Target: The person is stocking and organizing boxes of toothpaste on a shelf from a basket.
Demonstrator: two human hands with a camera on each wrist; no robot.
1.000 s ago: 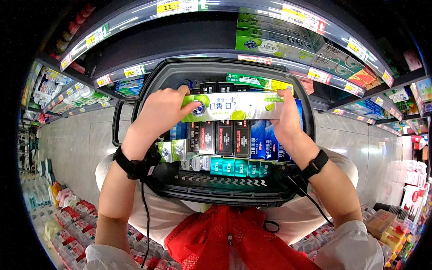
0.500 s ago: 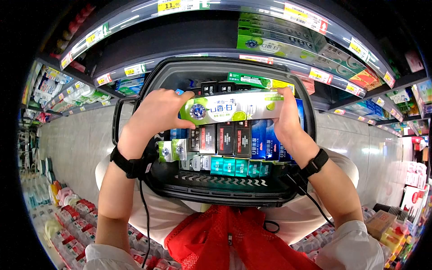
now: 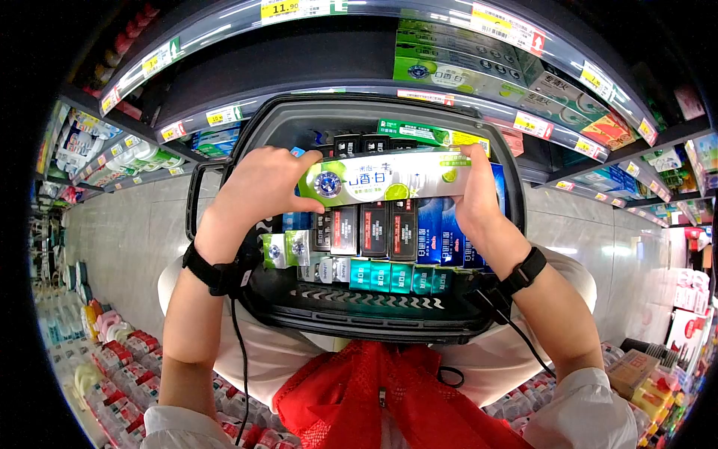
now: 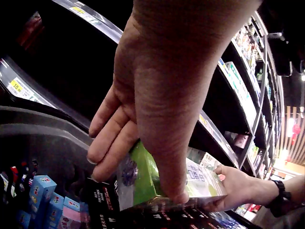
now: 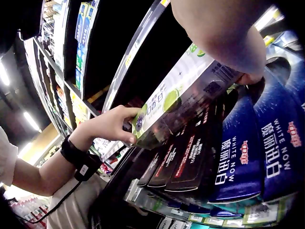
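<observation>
A long white and green toothpaste box [image 3: 385, 178] with lime pictures lies level across the black basket [image 3: 258, 307], above the boxes packed inside. My left hand [image 3: 262, 182] grips its left end, with the thumb on the near edge and the fingers over the far side. The right hand [image 3: 479, 196] pinches the other end. Below it stand rows of black boxes [image 3: 374, 232], blue boxes [image 3: 441, 232] and teal boxes [image 3: 380, 277]. In the left wrist view, small light-blue boxes [image 4: 42, 193] stand in the basket beside the left hand's fingers.
Shelving with price tags [image 3: 535, 126] curves behind the basket. Stacked green toothpaste boxes [image 3: 449, 75] sit on the shelf at the right. The basket rests between the person's legs on the grey tiled floor [image 3: 142, 224]. Wrapped goods [image 3: 112, 389] lie at the lower left.
The left hand has shifted its hold on the box's left end: its thumb moved from the front face to the near edge. That end sits slightly nearer and tilts a little.
</observation>
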